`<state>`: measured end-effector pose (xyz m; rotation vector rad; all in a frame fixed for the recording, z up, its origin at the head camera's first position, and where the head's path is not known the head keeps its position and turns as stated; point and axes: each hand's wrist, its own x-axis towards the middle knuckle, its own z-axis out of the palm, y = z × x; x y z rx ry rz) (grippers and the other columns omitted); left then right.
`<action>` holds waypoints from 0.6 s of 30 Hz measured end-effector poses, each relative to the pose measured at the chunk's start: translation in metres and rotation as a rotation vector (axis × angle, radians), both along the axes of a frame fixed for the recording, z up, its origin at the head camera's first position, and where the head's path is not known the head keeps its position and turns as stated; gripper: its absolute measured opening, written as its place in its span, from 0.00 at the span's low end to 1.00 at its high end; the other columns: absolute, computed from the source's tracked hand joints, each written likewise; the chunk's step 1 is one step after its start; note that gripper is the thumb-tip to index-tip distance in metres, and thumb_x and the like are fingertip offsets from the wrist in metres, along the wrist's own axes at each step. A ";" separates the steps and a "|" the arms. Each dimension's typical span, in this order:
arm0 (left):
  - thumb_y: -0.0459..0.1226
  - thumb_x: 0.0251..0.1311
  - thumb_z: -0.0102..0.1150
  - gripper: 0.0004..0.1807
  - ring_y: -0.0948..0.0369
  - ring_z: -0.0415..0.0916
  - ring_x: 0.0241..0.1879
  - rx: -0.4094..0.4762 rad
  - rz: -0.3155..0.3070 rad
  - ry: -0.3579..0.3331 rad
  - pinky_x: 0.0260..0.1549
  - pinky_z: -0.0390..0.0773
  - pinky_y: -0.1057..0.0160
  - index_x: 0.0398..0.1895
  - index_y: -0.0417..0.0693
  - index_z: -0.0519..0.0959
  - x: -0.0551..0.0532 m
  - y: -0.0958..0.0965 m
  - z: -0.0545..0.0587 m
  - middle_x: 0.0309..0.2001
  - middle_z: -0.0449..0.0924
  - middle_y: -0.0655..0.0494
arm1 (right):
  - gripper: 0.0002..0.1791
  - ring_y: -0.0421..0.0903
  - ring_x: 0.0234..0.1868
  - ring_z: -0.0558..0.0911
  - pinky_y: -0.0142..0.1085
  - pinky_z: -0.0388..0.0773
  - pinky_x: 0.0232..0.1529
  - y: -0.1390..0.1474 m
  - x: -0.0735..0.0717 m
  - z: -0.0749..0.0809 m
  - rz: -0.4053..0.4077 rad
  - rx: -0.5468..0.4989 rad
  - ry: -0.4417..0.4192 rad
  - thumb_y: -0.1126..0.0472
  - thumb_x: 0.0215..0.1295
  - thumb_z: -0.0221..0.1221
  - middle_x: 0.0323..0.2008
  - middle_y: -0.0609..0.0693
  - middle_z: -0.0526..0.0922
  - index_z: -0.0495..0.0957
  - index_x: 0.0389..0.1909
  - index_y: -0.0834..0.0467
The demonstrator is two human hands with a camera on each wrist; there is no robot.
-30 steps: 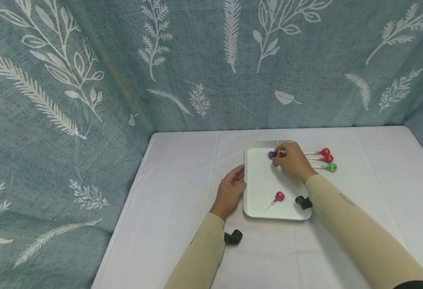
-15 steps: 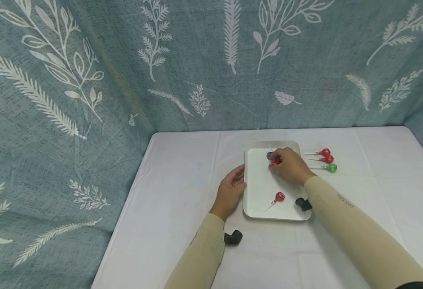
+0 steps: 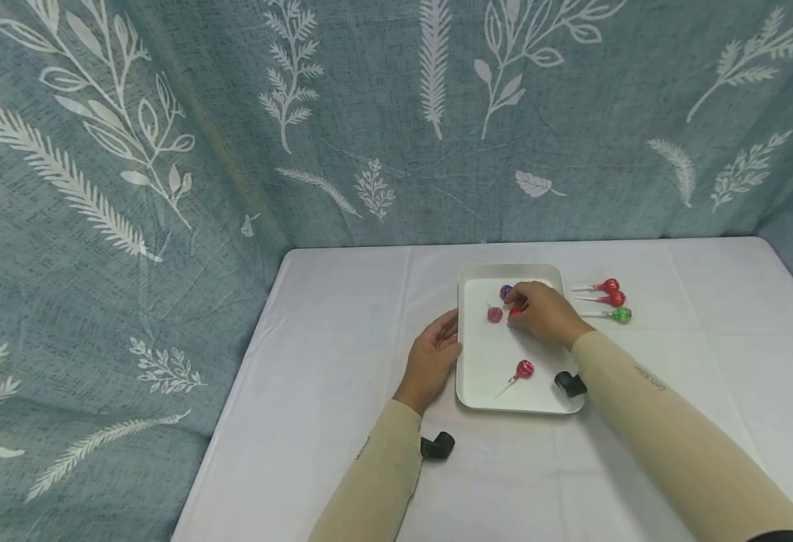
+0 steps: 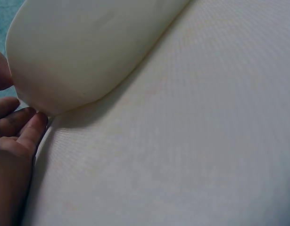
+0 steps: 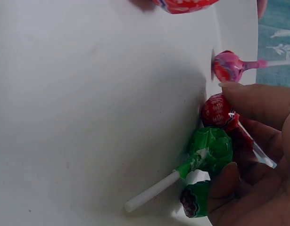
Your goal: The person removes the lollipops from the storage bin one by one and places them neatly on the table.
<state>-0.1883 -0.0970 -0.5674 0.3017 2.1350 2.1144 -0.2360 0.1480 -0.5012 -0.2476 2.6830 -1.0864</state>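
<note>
In the head view, my left hand [image 3: 430, 360] rests its fingertips against the left edge of the white tray [image 3: 487, 399]; the left wrist view shows the fingers [image 4: 34, 129] touching the outer wall. My right hand [image 3: 544, 310] is inside the tray, its thumb and fingers round a red lollipop [image 5: 218, 112]. A green lollipop [image 5: 211, 149] and a second green candy head [image 5: 195, 199] lie against those fingers; how firmly they are held I cannot tell. A pink lollipop [image 3: 495, 314] and a purple one [image 3: 505, 291] lie beside the hand. Nearer me is another red lollipop [image 3: 524, 369].
Right of the tray, two red lollipops [image 3: 611, 285] and a green lollipop [image 3: 621, 315] lie in a row on the white cloth [image 3: 342, 354]. A blue-green leaf-patterned curtain [image 3: 396, 188] hangs behind and to the left.
My right hand has moved slightly left and toward me. The pink lollipop, earlier at its fingertips, now lies apart on the tray. My left hand stays put.
</note>
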 end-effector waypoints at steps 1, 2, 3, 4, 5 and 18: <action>0.26 0.72 0.55 0.32 0.55 0.76 0.71 0.001 0.000 0.001 0.68 0.77 0.63 0.80 0.37 0.70 0.000 0.000 0.000 0.74 0.75 0.46 | 0.14 0.57 0.49 0.79 0.52 0.81 0.54 0.000 0.000 0.000 -0.002 -0.002 -0.003 0.72 0.70 0.68 0.46 0.60 0.82 0.83 0.54 0.67; 0.26 0.72 0.55 0.32 0.55 0.76 0.71 0.001 0.000 0.002 0.68 0.77 0.63 0.80 0.37 0.70 0.000 0.000 0.001 0.74 0.75 0.45 | 0.14 0.57 0.48 0.80 0.52 0.82 0.54 0.000 0.001 0.001 -0.003 -0.003 -0.006 0.72 0.70 0.67 0.46 0.60 0.83 0.83 0.55 0.66; 0.26 0.72 0.55 0.32 0.56 0.76 0.71 0.002 -0.001 0.004 0.68 0.77 0.63 0.80 0.37 0.70 0.000 0.000 0.001 0.74 0.75 0.45 | 0.14 0.57 0.48 0.80 0.52 0.82 0.54 0.000 0.001 0.001 -0.005 -0.006 -0.010 0.72 0.70 0.67 0.46 0.59 0.83 0.83 0.55 0.66; 0.26 0.72 0.55 0.32 0.56 0.76 0.71 -0.001 -0.002 0.004 0.68 0.77 0.63 0.80 0.37 0.70 0.000 -0.001 0.001 0.74 0.75 0.45 | 0.15 0.57 0.48 0.80 0.52 0.82 0.54 0.000 0.001 0.001 -0.007 -0.007 -0.010 0.72 0.71 0.67 0.46 0.59 0.83 0.83 0.56 0.66; 0.25 0.72 0.55 0.32 0.57 0.76 0.70 -0.001 -0.003 0.004 0.68 0.77 0.63 0.79 0.37 0.70 0.000 -0.001 0.002 0.74 0.75 0.45 | 0.15 0.57 0.48 0.80 0.52 0.82 0.53 0.000 0.002 0.002 -0.009 -0.006 -0.009 0.72 0.71 0.67 0.46 0.59 0.83 0.83 0.56 0.65; 0.25 0.72 0.56 0.32 0.57 0.75 0.71 0.006 -0.005 -0.003 0.69 0.76 0.63 0.80 0.38 0.70 0.001 -0.003 0.001 0.74 0.76 0.46 | 0.11 0.59 0.52 0.80 0.55 0.82 0.57 -0.001 0.004 0.001 0.003 0.001 0.052 0.69 0.77 0.64 0.48 0.59 0.84 0.85 0.55 0.64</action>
